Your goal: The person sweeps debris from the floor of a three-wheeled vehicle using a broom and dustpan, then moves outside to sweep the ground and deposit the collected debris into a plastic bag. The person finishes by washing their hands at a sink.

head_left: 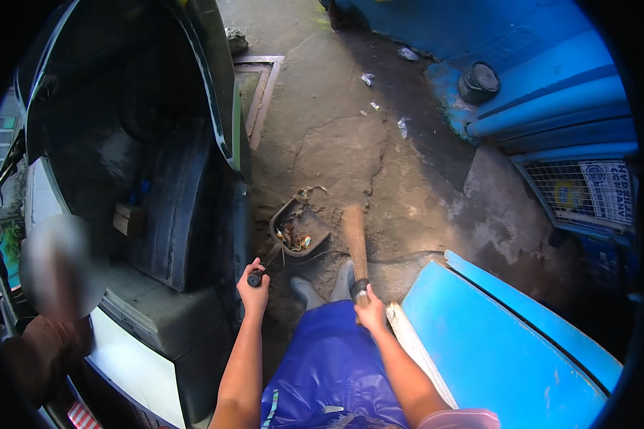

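Sweeping step: left hand (pixel 254 286) clamped on dustpan (pixel 299 227) handle, pan on concrete floor (pixel 336 136) ahead of boots, holding debris. Right hand (pixel 369 312) clamped on broom (pixel 355 247). Next move likely needs bristles drawn toward pan.

Your left hand (pixel 254 287) sits on the handle of the dustpan (pixel 300 227), which lies on the ground (pixel 336 136) just ahead of your boots (pixel 327 289). Litter lies in the dustpan. Your right hand (pixel 370 312) is right of the left one, on the broom (pixel 355 247), whose head stands beside the dustpan on its right. A vehicle (pixel 157 179) stands to your left, a bench (pixel 508 343) to your right. Farther ahead, scraps (pixel 402 127) lie scattered on the ground, with a drain frame (pixel 259 89) to their left and a round lid (pixel 478 81) to their right.
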The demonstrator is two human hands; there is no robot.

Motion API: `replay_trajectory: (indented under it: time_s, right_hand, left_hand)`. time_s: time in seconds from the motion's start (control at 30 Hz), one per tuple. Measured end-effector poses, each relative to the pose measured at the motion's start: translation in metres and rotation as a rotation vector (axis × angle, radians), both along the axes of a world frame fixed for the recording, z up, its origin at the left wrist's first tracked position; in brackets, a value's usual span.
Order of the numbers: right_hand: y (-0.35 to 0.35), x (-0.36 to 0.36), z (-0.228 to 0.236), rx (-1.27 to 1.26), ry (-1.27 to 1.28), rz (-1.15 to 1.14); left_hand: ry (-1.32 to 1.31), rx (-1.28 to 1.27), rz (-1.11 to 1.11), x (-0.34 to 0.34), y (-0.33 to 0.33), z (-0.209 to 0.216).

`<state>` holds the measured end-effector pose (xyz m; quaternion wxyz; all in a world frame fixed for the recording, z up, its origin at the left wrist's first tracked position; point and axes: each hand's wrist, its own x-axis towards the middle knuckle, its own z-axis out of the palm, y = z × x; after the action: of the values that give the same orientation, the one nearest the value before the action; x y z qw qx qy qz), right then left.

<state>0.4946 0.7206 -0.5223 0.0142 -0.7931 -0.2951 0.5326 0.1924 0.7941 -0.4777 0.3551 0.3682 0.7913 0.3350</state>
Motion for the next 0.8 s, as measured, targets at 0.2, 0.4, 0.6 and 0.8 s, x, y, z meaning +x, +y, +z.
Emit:
replay_trajectory:
  time_s: [0.2,0.4,0.6,0.8]
  right_hand:
    - [-0.007,-0.038,-0.025,0.067,0.091,0.169]
    - [0.101,-0.027,-0.019,0.334,-0.058,0.181]
    - [0.125,-0.065,-0.061,0.091,-0.066,0.764]
    - [0.048,-0.05,0.069,0.114,0.102,0.68]
  left_hand:
    - [0.009,0.07,0.087,0.009,-0.005,-0.005]
    - [-0.046,0.066,0.227,0.006,-0.008,-0.005]
    - [-0.054,0.109,0.262,0.006,-0.004,-0.021]
    - [-0.147,0.084,0.217,-0.016,-0.034,-0.002]
